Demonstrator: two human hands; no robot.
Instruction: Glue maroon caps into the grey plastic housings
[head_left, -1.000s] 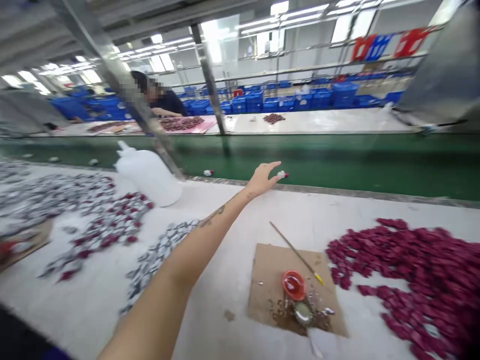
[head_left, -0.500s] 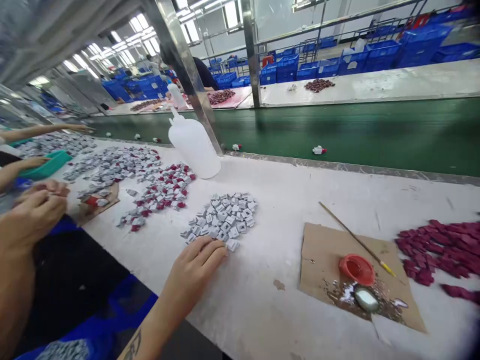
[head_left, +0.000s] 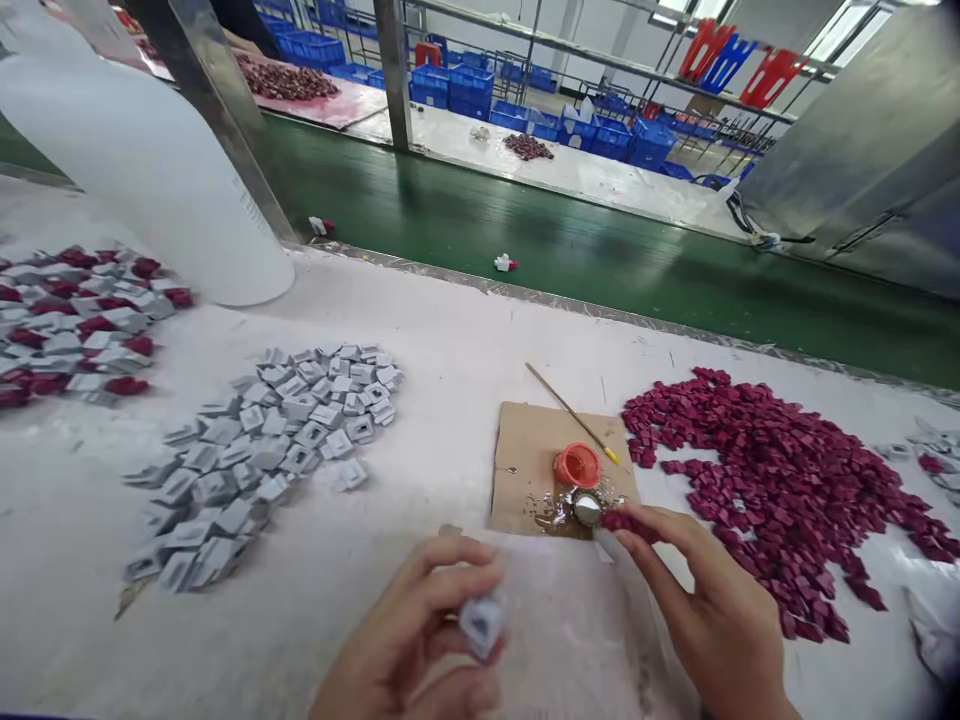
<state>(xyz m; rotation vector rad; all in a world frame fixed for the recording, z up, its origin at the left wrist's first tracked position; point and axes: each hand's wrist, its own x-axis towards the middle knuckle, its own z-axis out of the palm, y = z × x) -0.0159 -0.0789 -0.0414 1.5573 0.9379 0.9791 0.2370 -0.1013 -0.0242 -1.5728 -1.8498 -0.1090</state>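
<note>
My left hand (head_left: 420,630) is closed around a small grey block (head_left: 481,622) with a hole in its face, held above the near part of the table. My right hand (head_left: 705,600) pinches a small maroon piece (head_left: 619,520) just over the near edge of a cardboard sheet (head_left: 517,440). Close by that piece is a small round cap (head_left: 587,508) with shiny liquid, and behind it a red cup (head_left: 577,465). A thin stick (head_left: 570,410) with a yellow tip lies across the cardboard.
Grey blocks (head_left: 285,440) lie piled left, a maroon heap (head_left: 780,480) right. Joined grey-and-maroon pieces (head_left: 82,320) sit beside a large white bottle (head_left: 165,170). Beyond the table edge runs a green conveyor belt (head_left: 420,220), with metal posts (head_left: 394,75) nearby.
The view has swung right and closer. My left hand has left the grey pile with a grey block in its fingers. My right hand has come into view holding a maroon piece.
</note>
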